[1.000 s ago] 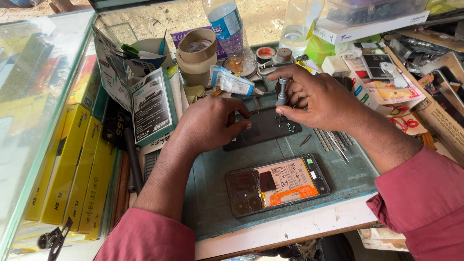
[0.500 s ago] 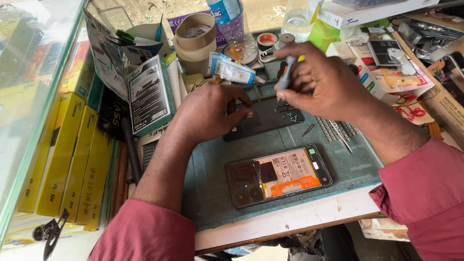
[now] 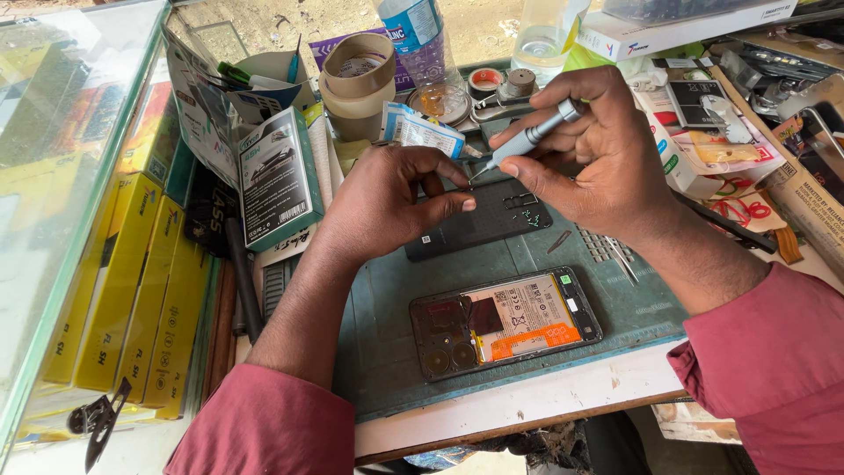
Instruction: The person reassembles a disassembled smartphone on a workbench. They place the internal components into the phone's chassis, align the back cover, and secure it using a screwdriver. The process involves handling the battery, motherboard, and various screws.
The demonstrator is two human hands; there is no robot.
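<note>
Right hand (image 3: 607, 167) closed around a slim grey precision screwdriver (image 3: 527, 139), tip angled down-left to the top edge of a dark phone back cover (image 3: 492, 220). Left hand (image 3: 391, 198) curled, thumb and forefinger pinched together at the cover's top-left corner, right beside the driver tip; whether anything sits in the pinch, cannot tell. Cover flat on the green work mat (image 3: 387, 308), tiny screws scattered on its right part.

Relative to the cover:
- Just below, on the same mat: opened phone (image 3: 505, 321), back off, battery and orange flex strip exposed, camera rings at its left end.
- Above: rolls of brown tape (image 3: 356, 75), clear plastic bottle (image 3: 418, 40), small round tins.
- Left: upright boxed accessory pack (image 3: 277, 176); further left, yellow boxes (image 3: 132, 281) behind a glass pane.
- Right: metal tweezers (image 3: 620, 255) on the mat, then cluttered packets and cartons.
- Lower left, well apart: black clip (image 3: 101, 418) on the counter.

Both sleeves dark red.
</note>
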